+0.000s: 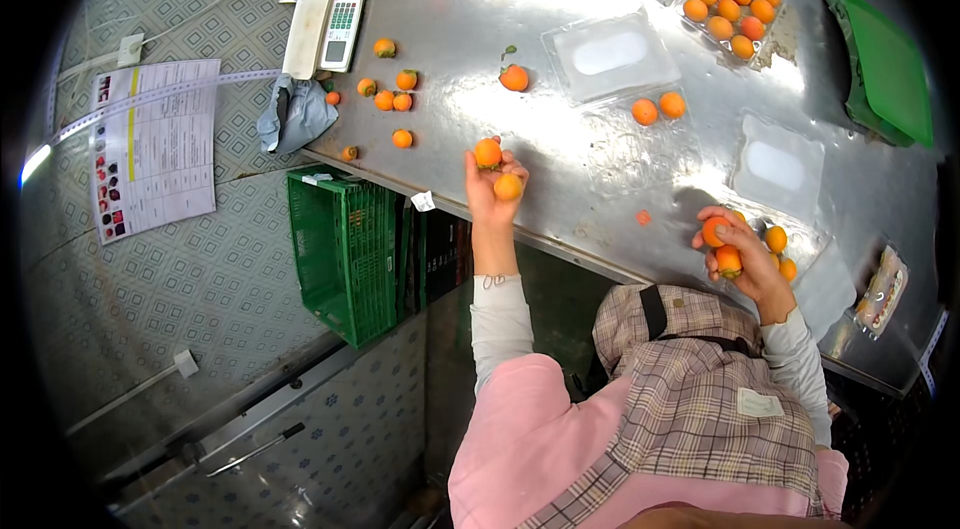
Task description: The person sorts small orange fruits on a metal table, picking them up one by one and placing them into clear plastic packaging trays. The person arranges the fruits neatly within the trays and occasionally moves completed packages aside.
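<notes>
Within right grip [757, 270], two orange fruits [729, 260], edges partly hidden.

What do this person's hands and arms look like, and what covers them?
The left hand and right hand are ungloved. The left sleeve and right sleeve are long, pale grey and creased, under a pink top. A thin, dark looped line marks the left wrist, too small to identify.

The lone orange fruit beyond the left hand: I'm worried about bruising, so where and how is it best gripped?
Probably around its round sides, coming from the near side and above: the fruit is ball-shaped and sits apart, with a green leaf at its far side.
</notes>
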The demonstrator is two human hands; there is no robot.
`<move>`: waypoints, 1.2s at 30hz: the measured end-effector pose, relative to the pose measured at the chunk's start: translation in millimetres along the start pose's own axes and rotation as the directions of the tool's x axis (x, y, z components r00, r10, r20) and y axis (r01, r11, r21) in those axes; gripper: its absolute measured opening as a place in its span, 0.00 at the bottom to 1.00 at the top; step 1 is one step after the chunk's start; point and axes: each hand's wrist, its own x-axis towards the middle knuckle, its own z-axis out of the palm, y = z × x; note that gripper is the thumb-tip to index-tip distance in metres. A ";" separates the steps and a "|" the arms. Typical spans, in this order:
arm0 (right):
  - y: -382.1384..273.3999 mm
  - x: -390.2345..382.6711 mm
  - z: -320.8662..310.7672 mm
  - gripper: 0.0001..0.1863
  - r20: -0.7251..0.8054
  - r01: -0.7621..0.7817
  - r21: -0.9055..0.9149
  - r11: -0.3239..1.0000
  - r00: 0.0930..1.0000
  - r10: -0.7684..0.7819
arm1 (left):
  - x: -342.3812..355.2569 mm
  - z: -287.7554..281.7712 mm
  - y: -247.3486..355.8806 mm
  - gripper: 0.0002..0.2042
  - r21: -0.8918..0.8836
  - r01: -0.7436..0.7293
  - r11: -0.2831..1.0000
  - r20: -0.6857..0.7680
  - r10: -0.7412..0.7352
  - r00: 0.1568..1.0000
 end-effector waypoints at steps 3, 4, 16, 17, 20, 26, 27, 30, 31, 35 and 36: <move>-0.6 -2.0 -1.5 0.18 -0.015 0.007 0.013 1.000 1.000 -0.007 | 2.1 0.2 0.8 0.24 0.034 -0.057 0.998 -0.194 0.062 0.979; -0.1 -4.2 -3.4 0.18 -0.022 0.010 0.017 1.000 1.000 -0.010 | 2.7 2.3 -1.7 0.23 0.078 -0.093 0.993 -0.303 0.112 0.946; 4.9 -6.9 -8.5 0.19 -0.046 0.031 0.043 0.999 0.999 -0.029 | -15.9 -20.0 12.1 0.21 0.472 -0.255 0.844 -0.296 0.425 0.855; 4.3 -6.5 -7.5 0.19 -0.047 0.030 0.044 0.999 0.998 -0.028 | -17.4 -19.6 11.3 0.24 0.530 -0.274 0.803 -0.249 0.455 0.855; 3.8 -4.4 -6.7 0.19 -0.033 0.040 0.033 0.999 0.999 -0.039 | -20.3 -21.6 7.6 0.31 0.637 -0.323 0.700 -0.347 0.634 0.691; 5.0 -2.7 -7.1 0.20 -0.013 0.053 0.037 0.998 0.999 -0.052 | -30.3 -31.8 15.2 0.36 0.819 -0.384 0.425 -0.029 0.700 0.713; 5.2 -2.9 -7.0 0.20 -0.016 0.052 0.038 0.998 0.999 -0.052 | -30.4 -28.1 12.8 0.36 0.842 -0.379 0.384 0.001 0.701 0.713; 5.9 -3.7 -6.8 0.20 -0.024 0.049 0.036 0.998 0.999 -0.048 | -29.4 -21.8 4.1 0.33 0.879 -0.368 0.302 0.047 0.713 0.699; 6.3 -3.7 -7.2 0.20 -0.025 0.047 0.034 0.998 0.999 -0.047 | -28.3 -22.4 1.8 0.31 0.878 -0.368 0.307 0.033 0.727 0.685; 5.5 -4.3 -6.3 0.20 -0.026 0.064 0.036 0.997 0.998 -0.063 | -24.5 -0.2 -10.1 0.20 0.517 -0.416 0.749 -0.295 0.611 0.734; 5.5 -4.3 -6.4 0.20 -0.021 0.066 0.037 0.997 0.998 -0.065 | -24.2 2.3 -12.8 0.18 0.445 -0.400 0.801 -0.361 0.569 0.739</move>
